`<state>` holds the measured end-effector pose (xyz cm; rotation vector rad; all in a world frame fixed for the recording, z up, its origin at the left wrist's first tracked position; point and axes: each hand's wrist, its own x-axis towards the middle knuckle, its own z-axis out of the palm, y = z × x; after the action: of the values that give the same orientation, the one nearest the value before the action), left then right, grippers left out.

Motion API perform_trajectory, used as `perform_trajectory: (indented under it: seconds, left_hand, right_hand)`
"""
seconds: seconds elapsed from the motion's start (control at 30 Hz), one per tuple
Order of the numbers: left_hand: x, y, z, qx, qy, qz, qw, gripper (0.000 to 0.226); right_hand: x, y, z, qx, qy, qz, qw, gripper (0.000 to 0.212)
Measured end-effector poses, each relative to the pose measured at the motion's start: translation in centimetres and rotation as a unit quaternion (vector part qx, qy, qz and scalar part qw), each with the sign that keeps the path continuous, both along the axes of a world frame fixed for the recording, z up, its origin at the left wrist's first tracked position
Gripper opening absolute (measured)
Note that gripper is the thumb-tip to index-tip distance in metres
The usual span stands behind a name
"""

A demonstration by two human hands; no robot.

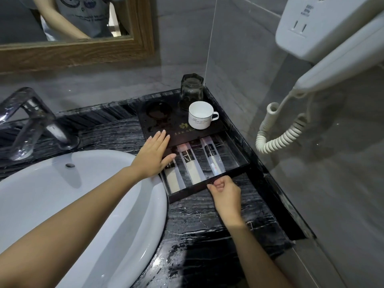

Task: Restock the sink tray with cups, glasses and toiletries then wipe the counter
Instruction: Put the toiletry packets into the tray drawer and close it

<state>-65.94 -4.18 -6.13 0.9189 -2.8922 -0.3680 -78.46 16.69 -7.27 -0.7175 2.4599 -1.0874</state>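
tray (218, 127) drawer: light, stiff, slick | right hand (225, 191) pinched on its front lip | left hand (153, 155) flat, fingers spread, steadying the lid (sachets inside flimsy)

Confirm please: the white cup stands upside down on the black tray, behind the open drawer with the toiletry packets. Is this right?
Not quite. In the head view the white cup stands upright, mouth up, on the black tray. It is behind the open drawer with the toiletry packets, as you say.

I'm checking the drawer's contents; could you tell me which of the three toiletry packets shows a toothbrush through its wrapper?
The rightmost packet, nearest the right hand: its clear wrapper shows a toothbrush. The other two look flat and opaque.
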Motion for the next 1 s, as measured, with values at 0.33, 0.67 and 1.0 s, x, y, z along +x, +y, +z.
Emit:
perform_trajectory:
  seconds: [0.33, 0.67, 1.0]
  left_hand:
    - [0.1, 0.0, 0.1, 0.036, 0.007, 0.005, 0.999, 0.07]
    - [0.3, 0.2, 0.4, 0.044, 0.024, 0.005, 0.999, 0.07]
    - [0.3, 0.5, 0.1, 0.029, 0.042, 0.009, 0.999, 0.077]
  right_hand:
    - [-0.8, -2.5, -1.2, -0.072, 0.008, 0.006, 0.997, 0.015]
    - [-2.1, -8.5, -1.4, -0.108, 0.028, 0.028, 0.993, 0.01]
    - [-2.5, -11.4, -1.8, -0.136, 0.012, 0.017, 0.99, 0.013]
